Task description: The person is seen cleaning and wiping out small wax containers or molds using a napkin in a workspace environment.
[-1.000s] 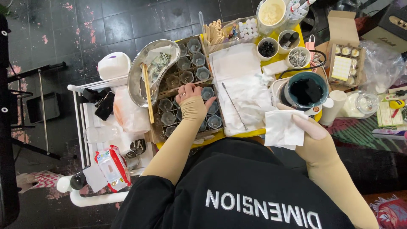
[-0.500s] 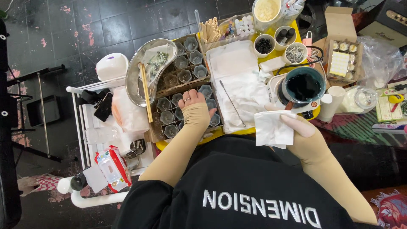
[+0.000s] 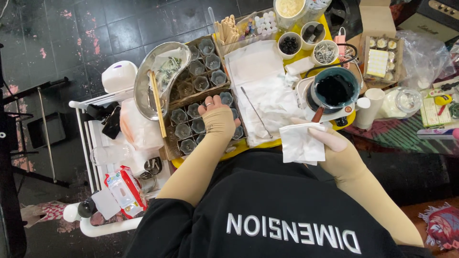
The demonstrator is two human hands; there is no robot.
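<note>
Dark floor tiles surround a crowded yellow tabletop (image 3: 306,53), seen from overhead. Left hand (image 3: 218,119): fingers spread and lying flat over a tray of small grey cups (image 3: 191,125) at the near left corner of the tabletop, fingertips resting on the cup rims; nothing is grasped. Right hand (image 3: 334,149): fingers closed around a folded white tissue (image 3: 301,143), held just off the near edge of the tabletop, directly below a small warming pot of dark liquid (image 3: 334,91) that sits on a white base at the right side. A stick handle projects from the pot toward the tissue. Between the two hands lies a white cloth (image 3: 260,86) with a thin metal rod (image 3: 256,111) on it. A second tray of cups (image 3: 201,71) sits behind the first, and a steel basin (image 3: 155,79) with a wooden stick across it overhangs the left edge. Jars, sticks and small containers line the far edge. Risks, as judged: the tissue hand is close to the pot and its handle, so a careless sweep could tip the dark liquid onto the cloth or over the near edge. Pressure from the flat left hand could upset the light cups. The basin's overhang leaves it open to a knock from the left forearm.
</note>
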